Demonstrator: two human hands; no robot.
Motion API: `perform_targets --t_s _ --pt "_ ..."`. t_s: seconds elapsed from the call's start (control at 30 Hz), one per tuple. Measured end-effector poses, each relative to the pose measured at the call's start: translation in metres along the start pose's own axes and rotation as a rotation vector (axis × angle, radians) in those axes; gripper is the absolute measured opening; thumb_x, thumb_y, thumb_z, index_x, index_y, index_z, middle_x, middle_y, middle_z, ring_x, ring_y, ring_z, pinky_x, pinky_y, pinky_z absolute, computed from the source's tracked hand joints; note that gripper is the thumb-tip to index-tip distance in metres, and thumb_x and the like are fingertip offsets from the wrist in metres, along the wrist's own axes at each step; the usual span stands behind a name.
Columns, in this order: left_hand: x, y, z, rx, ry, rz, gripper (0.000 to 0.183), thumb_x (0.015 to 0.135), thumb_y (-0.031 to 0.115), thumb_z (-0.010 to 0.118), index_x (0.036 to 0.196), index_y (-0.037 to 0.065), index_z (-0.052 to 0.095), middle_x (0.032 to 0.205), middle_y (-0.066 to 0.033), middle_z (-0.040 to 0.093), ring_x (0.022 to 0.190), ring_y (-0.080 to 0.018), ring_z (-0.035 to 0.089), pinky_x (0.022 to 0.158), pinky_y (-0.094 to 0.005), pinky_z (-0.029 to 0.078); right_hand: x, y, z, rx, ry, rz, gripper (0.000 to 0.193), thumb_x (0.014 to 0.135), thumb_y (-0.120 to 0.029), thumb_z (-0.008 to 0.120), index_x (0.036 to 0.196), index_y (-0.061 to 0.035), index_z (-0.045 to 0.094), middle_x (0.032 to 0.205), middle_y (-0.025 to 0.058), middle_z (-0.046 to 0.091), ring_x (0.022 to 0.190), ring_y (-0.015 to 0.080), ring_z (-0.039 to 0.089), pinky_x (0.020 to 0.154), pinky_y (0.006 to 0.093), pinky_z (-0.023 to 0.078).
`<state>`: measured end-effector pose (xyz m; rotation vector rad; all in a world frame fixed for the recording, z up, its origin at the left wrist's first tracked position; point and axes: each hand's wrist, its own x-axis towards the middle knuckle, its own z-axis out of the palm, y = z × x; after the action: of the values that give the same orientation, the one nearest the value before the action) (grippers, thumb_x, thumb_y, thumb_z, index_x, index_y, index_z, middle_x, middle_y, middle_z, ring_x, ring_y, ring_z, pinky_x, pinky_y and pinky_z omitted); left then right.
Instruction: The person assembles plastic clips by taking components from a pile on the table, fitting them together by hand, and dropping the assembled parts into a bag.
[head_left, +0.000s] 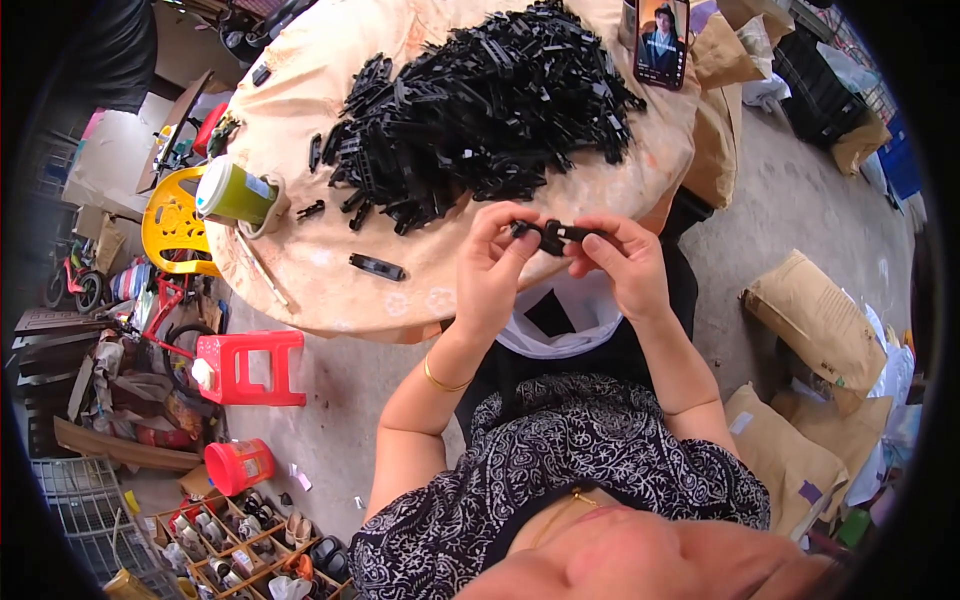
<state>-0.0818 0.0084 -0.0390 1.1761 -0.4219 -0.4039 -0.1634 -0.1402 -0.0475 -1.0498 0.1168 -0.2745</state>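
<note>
Between my two hands, just past the table's near edge, is a small black plastic part (552,236) with a pale or shiny spot near its middle. My left hand (493,262) pinches its left end, and my right hand (625,262) pinches the right end. Whether it is one piece or two joined pieces I cannot tell. Beyond them a large heap of similar black plastic parts (480,110) covers much of the cloth-covered table (330,265). One loose black part (377,267) lies apart, left of my hands. Below my hands an open white bag (565,335) sits at my lap.
A green cup (240,195) stands at the table's left, near a thin stick (262,268). A phone (661,42) is propped at the far right. Red stool (250,368), yellow chair (175,222) and red bucket (238,466) stand left; brown sacks (815,320) lie right.
</note>
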Motion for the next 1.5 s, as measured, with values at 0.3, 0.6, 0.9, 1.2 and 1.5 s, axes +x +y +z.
perform_targets --t_s 0.3,0.6,0.9,1.2,1.5 --pt "-0.002 -0.004 0.012 0.104 0.070 -0.071 0.023 0.085 -0.006 0.056 0.108 -0.002 0.054 0.100 -0.0063 0.060 0.088 -0.0099 0.059 0.078 -0.0218 0.049 -0.001 0.004 -0.003 -0.402 0.021 -0.205 0.018 0.087 -0.003 0.059 0.104 0.0041 0.062 0.083 0.0087 0.068 0.074 0.0117 0.064 0.068 0.0229 0.053" --pt "-0.009 -0.004 0.008 0.049 -0.024 -0.065 0.026 0.082 -0.006 0.062 0.106 -0.005 0.051 0.101 -0.0106 0.061 0.090 -0.0134 0.060 0.082 -0.0264 0.052 -0.001 0.003 -0.006 -0.895 0.006 -0.534 0.025 0.076 -0.006 0.069 0.100 -0.0017 0.065 0.087 0.0117 0.066 0.073 0.0228 0.065 0.064 0.0283 0.050" --pt "-0.013 -0.008 -0.004 0.096 -0.100 0.009 0.028 0.075 -0.010 0.068 0.098 -0.004 0.053 0.102 -0.0133 0.063 0.092 -0.0155 0.061 0.079 -0.0260 0.053 0.004 -0.024 -0.015 -0.814 -0.278 -0.247 0.044 0.072 -0.013 0.074 0.111 0.0018 0.058 0.100 0.0164 0.062 0.080 0.0235 0.066 0.073 0.0300 0.052" --pt "-0.016 -0.014 0.001 0.208 -0.069 0.152 0.028 0.073 -0.010 0.069 0.096 -0.003 0.056 0.096 -0.0116 0.065 0.086 -0.0139 0.063 0.075 -0.0245 0.053 0.005 -0.017 -0.016 -0.887 -0.239 -0.413 0.032 0.070 -0.009 0.074 0.098 -0.0009 0.061 0.085 0.0125 0.064 0.073 0.0252 0.064 0.066 0.0312 0.052" --pt "-0.010 0.003 0.004 0.246 -0.051 0.088 0.034 0.073 -0.006 0.071 0.105 -0.002 0.059 0.090 -0.0081 0.067 0.079 -0.0124 0.064 0.070 -0.0230 0.052 0.005 -0.018 -0.017 -0.947 -0.228 -0.615 0.027 0.069 -0.009 0.073 0.091 -0.0018 0.060 0.079 0.0120 0.062 0.070 0.0299 0.061 0.061 0.0347 0.049"
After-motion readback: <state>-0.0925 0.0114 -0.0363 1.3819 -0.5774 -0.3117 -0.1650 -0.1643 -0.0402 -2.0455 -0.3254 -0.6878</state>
